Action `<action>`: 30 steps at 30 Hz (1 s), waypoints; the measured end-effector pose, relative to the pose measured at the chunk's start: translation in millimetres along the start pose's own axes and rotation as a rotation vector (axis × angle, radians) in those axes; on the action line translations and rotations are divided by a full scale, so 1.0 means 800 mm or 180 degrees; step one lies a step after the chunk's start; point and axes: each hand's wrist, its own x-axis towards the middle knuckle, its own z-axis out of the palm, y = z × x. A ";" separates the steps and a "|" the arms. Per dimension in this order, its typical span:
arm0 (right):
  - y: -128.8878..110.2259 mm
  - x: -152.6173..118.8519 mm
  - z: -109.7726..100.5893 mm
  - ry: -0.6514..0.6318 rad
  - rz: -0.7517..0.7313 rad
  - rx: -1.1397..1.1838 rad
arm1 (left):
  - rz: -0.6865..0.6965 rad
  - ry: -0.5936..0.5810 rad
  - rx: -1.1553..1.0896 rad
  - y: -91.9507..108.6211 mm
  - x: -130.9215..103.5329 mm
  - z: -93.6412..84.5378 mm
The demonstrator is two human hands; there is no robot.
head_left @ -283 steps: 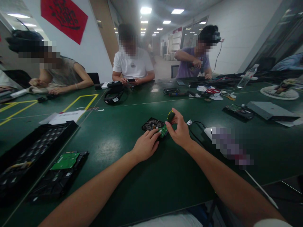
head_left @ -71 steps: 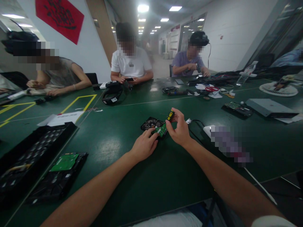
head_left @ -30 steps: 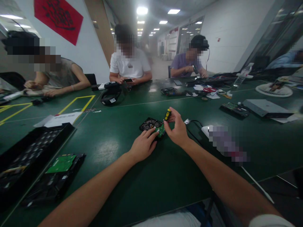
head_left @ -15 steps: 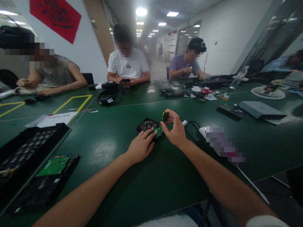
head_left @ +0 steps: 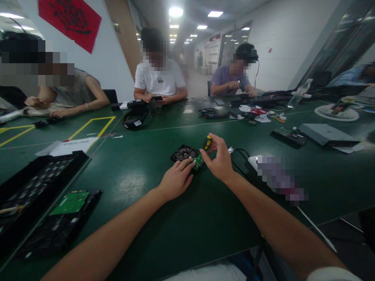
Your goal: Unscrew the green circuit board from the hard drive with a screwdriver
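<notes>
Yellow-and-black screwdriver (head_left: 208, 143), standing nearly upright, handle gripped by the right hand's (head_left: 218, 158) thumb and fingers; tip too small to make out. Left hand (head_left: 177, 179) lies loosely spread, fingertips on the green board (head_left: 198, 159) at the right end of the small black drive (head_left: 182, 152), mid-table. Step in hand looks like turning a screw on that board; loosening or tightening, can't tell. Next move probably calls for a steady left press and the driver kept square in the screw.

Counts: one screwdriver; three black units with green boards, namely the drive under the hands, a bigger one (head_left: 70, 205) near left, another (head_left: 288, 137) far right. One long black tray (head_left: 80, 158) on the left, one grey metal box (head_left: 329, 134) far right, one clear bottle (head_left: 300, 93) beyond it.
</notes>
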 end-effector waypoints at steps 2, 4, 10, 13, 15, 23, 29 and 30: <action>-0.001 0.000 -0.001 -0.0052 -0.0019 0.0019 | -0.0012 0.0008 0.0034 0.000 0.000 0.000; -0.002 0.000 -0.002 -0.0125 -0.0025 0.0079 | -0.0012 -0.0006 0.0041 0.000 0.000 0.000; -0.003 0.000 0.000 -0.0036 0.0018 0.0100 | 0.0029 -0.0017 -0.0017 0.002 0.000 -0.005; -0.003 0.001 -0.001 -0.0030 -0.0014 0.0103 | 0.0008 -0.0006 -0.0121 0.002 0.001 -0.006; -0.003 0.001 -0.002 -0.0079 -0.0031 0.0110 | -0.0038 0.0028 -0.0192 0.003 0.001 -0.006; -0.003 0.000 -0.003 -0.0153 -0.0025 0.0166 | 0.0028 0.0018 -0.0133 0.004 0.001 -0.008; 0.002 -0.001 0.002 -0.0025 0.0025 0.0138 | -0.0132 0.0130 0.0015 0.006 -0.002 -0.007; 0.002 -0.001 0.002 0.0012 0.0027 0.0125 | -0.0176 0.0136 0.0019 0.006 -0.003 -0.007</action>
